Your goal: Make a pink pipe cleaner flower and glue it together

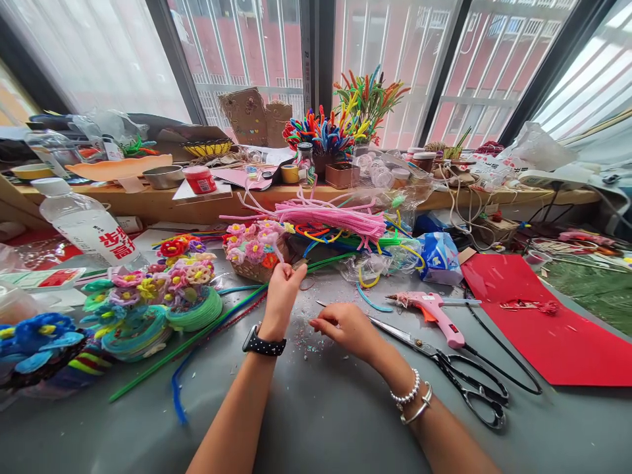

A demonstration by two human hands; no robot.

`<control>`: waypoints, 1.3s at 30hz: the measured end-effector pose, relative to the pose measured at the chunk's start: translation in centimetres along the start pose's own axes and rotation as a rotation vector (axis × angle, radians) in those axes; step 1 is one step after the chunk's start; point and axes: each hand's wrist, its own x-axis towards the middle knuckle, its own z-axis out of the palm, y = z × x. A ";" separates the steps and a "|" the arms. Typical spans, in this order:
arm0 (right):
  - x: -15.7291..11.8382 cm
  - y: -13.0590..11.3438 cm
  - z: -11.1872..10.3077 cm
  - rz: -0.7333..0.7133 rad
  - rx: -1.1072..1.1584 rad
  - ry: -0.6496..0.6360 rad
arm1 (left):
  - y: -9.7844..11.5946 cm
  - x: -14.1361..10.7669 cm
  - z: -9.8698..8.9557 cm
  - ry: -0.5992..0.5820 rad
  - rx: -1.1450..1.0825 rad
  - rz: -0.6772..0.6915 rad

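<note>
My left hand [284,296] is closed in a pinch, with a pale pink pipe cleaner [279,252] rising from its fingers. Just behind it stands a small basket [247,268] filled with pink pipe-cleaner flowers [254,238]. My right hand [348,331] hovers over the grey table with thumb and fingertips together; whatever they hold, if anything, is too small to make out. Tiny coloured scraps [309,339] lie between the hands. Beside the right hand are large black-handled scissors [434,355], their blades partly behind it. A pink glue gun [437,313] lies farther right.
A bundle of pink pipe cleaners [336,217] is heaped at the back. Several flower pots [195,308] crowd the left, near a water bottle [89,224]. Green pipe cleaners [182,352] cross the table. At right lie red card [553,329] and a blue tissue pack [442,258].
</note>
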 end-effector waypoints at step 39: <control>-0.8 0.3 -4.3 0.010 0.021 0.048 | -3.3 4.9 9.1 -0.651 0.819 0.537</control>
